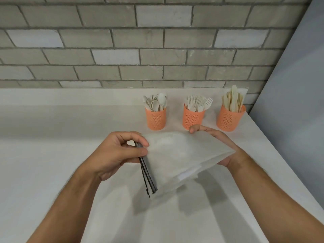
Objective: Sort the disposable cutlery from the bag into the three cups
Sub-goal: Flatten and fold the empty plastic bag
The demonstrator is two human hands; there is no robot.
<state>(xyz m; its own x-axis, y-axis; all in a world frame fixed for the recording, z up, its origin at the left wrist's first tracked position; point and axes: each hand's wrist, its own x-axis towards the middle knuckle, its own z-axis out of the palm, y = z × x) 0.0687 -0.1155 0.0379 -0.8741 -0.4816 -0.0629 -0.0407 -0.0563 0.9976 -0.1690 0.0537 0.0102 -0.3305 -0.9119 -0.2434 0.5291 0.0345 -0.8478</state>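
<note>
Both hands hold the white bag [182, 155] above the white counter [52, 137]. The left hand [119, 151] pinches the dark edge of the bag between thumb and fingers, and the right hand [217, 146] grips the far side. Behind, three orange cups stand in a row: spoons [156, 102] in the left cup [155, 119], forks [199, 103] in the middle cup [192, 118], knives [233, 99] in the right cup [229, 119]

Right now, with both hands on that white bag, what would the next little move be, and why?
Probably fold the bag flat or set it aside. It looks limp and empty, held by the left hand and right hand, while the three orange cups already hold spoons, forks and knives.
</note>
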